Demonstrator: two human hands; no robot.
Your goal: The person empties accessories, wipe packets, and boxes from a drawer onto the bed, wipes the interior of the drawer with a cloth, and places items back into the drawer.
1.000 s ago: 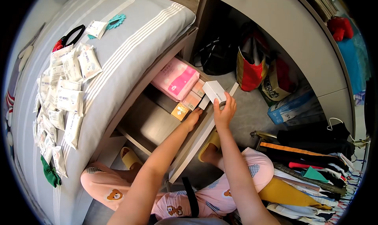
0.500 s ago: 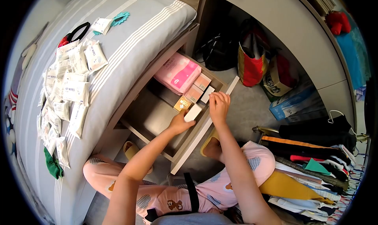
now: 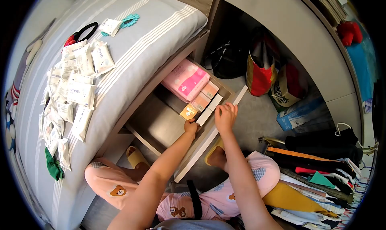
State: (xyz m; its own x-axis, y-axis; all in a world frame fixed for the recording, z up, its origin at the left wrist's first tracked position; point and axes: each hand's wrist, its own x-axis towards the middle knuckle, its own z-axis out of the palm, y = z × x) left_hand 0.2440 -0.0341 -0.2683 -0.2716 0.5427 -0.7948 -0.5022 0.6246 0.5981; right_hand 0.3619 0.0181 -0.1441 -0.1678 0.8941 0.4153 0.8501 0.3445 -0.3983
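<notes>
An open drawer (image 3: 152,143) holds a pink package (image 3: 185,80), two small peach boxes (image 3: 210,90) (image 3: 200,101) and a yellow-orange box (image 3: 188,111). Along its front side two white boxes (image 3: 215,102) (image 3: 204,117) lie end to end beside the peach ones. My left hand (image 3: 191,127) is closed at the near end of the lower white box, close to the orange box; its fingertips are partly hidden. Over the drawer's front panel, beside the white boxes, my right hand (image 3: 226,116) has bent, slightly parted fingers and nothing visible in them.
Many white wipes packets (image 3: 81,93) lie on the striped bed (image 3: 132,49) at left. Bags (image 3: 260,75) and a blue package (image 3: 291,116) stand on the floor beyond the drawer. Hanging clothes (image 3: 317,181) are at right, and my slippered feet (image 3: 136,157) are below the drawer.
The upper white box has gone from my right hand into the drawer. The lower white box, tilted in my left hand half a second ago, now lies in line with it.
</notes>
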